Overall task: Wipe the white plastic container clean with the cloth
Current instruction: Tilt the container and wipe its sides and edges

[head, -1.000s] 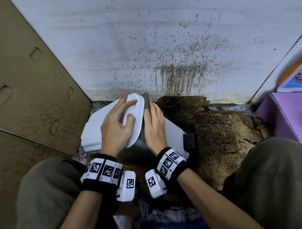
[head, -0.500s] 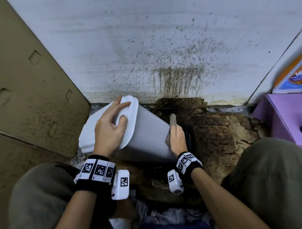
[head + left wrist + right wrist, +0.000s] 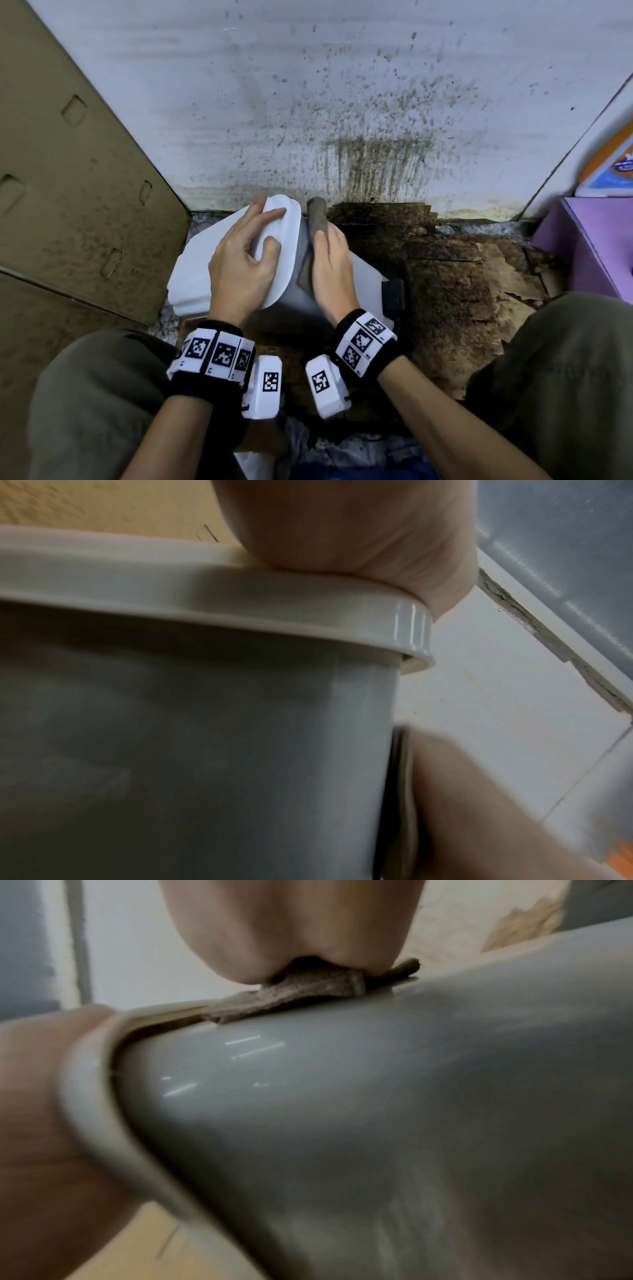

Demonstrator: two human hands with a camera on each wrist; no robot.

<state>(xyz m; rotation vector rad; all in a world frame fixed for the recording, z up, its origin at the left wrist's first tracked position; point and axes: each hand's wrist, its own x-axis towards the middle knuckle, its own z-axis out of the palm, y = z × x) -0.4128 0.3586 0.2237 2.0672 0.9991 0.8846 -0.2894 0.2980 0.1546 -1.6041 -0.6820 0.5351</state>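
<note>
The white plastic container (image 3: 363,274) lies tilted on the floor, with its white lid (image 3: 286,246) to the upper left. My left hand (image 3: 243,260) lies spread over the lid and presses on it; its palm (image 3: 342,528) sits on the lid rim (image 3: 240,610). My right hand (image 3: 330,260) lies flat on a brown-grey cloth (image 3: 317,214) and presses it against the container's side just below the lid. In the right wrist view the cloth (image 3: 308,993) is squeezed between my palm (image 3: 291,920) and the glossy wall (image 3: 377,1123). One cloth end sticks out past my fingertips.
A stained cardboard panel (image 3: 68,171) leans at the left, and a spattered white wall (image 3: 342,102) stands behind. Dirty, torn cardboard (image 3: 462,274) covers the floor. A purple box (image 3: 589,246) stands at the right. My knees flank the container, which has a black part (image 3: 394,298) at its low end.
My right hand slid the cloth down to the container's low end and has come back up to just below the lid. The left hand stayed on the lid.
</note>
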